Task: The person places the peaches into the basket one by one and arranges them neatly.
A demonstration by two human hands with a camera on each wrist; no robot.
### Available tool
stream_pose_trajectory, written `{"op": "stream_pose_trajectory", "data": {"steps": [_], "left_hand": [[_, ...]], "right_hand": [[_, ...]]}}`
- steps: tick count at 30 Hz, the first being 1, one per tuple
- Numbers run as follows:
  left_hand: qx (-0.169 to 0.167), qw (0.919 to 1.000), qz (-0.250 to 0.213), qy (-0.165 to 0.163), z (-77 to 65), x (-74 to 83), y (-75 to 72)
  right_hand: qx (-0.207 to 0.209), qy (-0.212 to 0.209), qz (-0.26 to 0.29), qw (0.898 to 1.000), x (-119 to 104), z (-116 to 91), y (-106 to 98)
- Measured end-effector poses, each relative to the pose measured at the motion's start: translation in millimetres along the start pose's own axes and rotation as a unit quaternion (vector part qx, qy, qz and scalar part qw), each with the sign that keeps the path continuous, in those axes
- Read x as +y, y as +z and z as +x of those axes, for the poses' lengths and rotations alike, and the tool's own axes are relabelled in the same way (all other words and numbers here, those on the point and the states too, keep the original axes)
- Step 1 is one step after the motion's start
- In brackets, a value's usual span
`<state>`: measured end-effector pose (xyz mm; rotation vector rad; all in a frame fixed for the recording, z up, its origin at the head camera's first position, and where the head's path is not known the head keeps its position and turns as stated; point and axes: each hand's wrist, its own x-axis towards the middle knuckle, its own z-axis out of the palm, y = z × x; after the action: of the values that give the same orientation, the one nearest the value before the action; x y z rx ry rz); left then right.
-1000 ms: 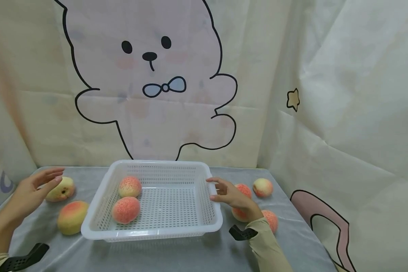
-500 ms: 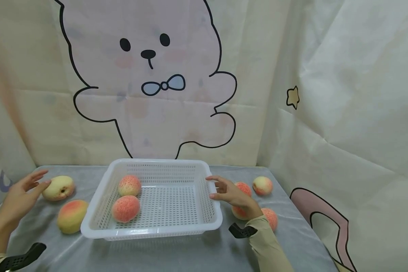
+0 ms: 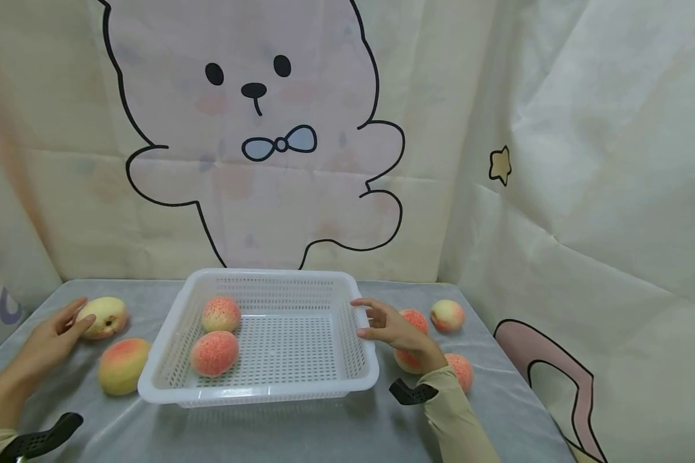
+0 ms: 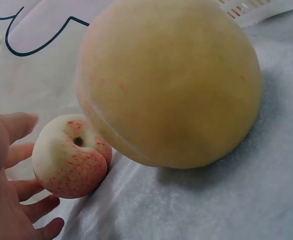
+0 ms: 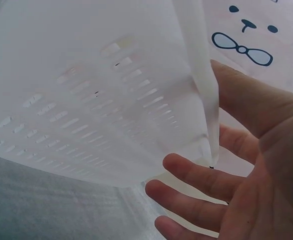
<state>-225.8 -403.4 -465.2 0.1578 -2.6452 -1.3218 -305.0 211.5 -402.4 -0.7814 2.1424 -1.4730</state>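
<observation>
Pale peach (image 3: 104,314): left hand (image 3: 52,337) moves in close, fingers wide, so it's within grasp; right hand (image 3: 392,328) holds basket (image 3: 255,395) rim.

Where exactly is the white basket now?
In the head view, the white basket is on the grey cloth, between a yellow-red fruit at its left and the right hand, which touches its right rim.

No text, label, brand, number or sign can be read in any view.
</observation>
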Motion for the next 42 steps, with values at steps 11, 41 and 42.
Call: {"op": "stream_pose_trajectory", "data": {"steps": [11,41,42], "left_hand": [[0.063,0.9980,0.002,0.002,4.2,9.2,6.9],[-0.037,0.9992,0.005,0.012,5.4,20.0,-5.2],[-0.029,0.9994,-0.006,0.018,3.4,20.6,-6.4]], "right_hand": [[0.006,0.000,-0.002,1.000,-2,-1,-2],[0.013,0.010,-0.026,1.000,1,-3,-1],[0.013,0.011,-0.026,1.000,0,-2,0]]}}
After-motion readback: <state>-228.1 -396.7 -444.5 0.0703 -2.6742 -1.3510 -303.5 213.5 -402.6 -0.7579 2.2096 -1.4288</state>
